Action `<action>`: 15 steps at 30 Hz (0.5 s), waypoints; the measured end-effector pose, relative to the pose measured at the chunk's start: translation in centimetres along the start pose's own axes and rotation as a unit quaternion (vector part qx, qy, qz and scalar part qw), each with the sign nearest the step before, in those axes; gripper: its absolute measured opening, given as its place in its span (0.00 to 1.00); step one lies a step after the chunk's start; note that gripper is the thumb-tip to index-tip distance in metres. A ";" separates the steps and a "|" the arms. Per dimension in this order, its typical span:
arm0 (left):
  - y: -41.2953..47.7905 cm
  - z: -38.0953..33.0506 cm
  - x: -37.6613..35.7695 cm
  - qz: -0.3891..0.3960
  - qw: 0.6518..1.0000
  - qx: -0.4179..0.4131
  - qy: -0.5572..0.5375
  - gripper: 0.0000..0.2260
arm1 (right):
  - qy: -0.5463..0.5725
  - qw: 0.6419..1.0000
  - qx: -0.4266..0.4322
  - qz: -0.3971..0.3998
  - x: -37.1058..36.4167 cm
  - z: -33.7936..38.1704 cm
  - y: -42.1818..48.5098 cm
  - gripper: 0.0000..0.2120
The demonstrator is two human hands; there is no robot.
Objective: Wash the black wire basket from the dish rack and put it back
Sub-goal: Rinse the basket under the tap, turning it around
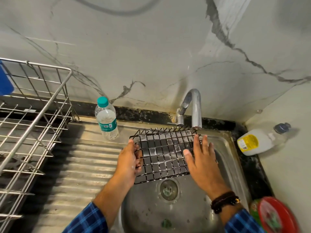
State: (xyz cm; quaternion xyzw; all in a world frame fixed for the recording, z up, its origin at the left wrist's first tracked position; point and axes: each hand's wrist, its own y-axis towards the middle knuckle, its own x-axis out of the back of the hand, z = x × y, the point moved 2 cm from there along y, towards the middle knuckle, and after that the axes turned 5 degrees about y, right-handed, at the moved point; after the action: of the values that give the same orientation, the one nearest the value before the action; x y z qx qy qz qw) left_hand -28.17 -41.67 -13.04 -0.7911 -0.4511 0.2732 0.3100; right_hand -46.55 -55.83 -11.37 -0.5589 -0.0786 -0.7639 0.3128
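Veined grey marble backs a stainless steel sink [144, 213] with a ribbed drainboard. The black wire basket [161, 156] sits over the basin beneath a curved chrome faucet [193, 106], its square grid filmed with suds. The left hand [128, 159] grips its left edge. The right hand [201, 159] lies flat on its right side, fingers straight. A silver wire dish rack [33, 125] stands left.

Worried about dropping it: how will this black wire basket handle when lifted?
Probably stiff: the black wire basket holds its grid shape though the left hand grips one edge. Likely light: open wire. Soap film on its wires suggests it could slip.
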 end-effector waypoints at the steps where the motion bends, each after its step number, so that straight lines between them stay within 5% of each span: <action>1: -0.2 -0.1 -0.4 0.011 1.000 -0.007 0.010 0.16 | -0.020 1.000 0.001 0.001 -0.3 0.9 -0.3 0.40; 8: -1.8 0.2 -2.4 0.041 0.983 -0.127 0.129 0.19 | -0.066 0.975 0.210 -0.012 -0.8 7.4 -0.8 0.31; 15: -2.2 1.1 -2.6 0.092 0.934 -0.289 0.188 0.20 | 0.078 0.973 0.111 -0.185 1.2 3.7 1.1 0.20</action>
State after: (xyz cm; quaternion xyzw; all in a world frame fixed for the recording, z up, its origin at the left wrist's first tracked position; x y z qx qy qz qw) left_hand -31.31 -42.79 -11.71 -0.9213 -0.3696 0.0042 0.1208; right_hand -43.22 -55.42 -9.21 -0.4353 -0.2405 -0.8363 0.2308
